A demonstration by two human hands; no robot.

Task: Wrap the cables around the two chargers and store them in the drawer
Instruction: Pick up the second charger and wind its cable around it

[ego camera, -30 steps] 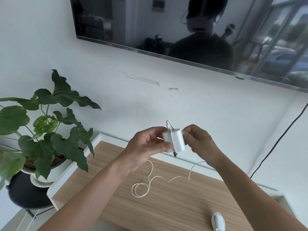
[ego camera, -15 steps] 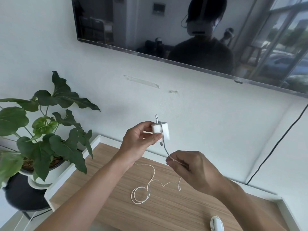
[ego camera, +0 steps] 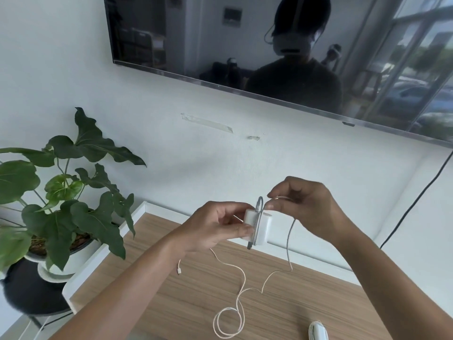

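Note:
My left hand (ego camera: 215,228) grips a white charger block (ego camera: 263,227) in the air above the wooden cabinet top (ego camera: 196,290). Its white cable (ego camera: 290,238) runs in a couple of turns around the block. My right hand (ego camera: 301,204) pinches that cable just above and right of the block. The slack drops to the top and ends in a loose loop (ego camera: 229,323), with the plug end (ego camera: 179,271) near my left forearm. A second charger (ego camera: 318,331), cable wound round it, lies at the front right. No drawer is visible.
A potted plant (ego camera: 61,192) stands on a black stool (ego camera: 29,293) left of the cabinet. A dark TV (ego camera: 245,45) hangs on the wall above. A black cord (ego camera: 421,195) runs down the wall at right.
My right hand rose from below the charger to above it, carrying the cable up and over the block. My left hand kept its grip and shifted slightly right.

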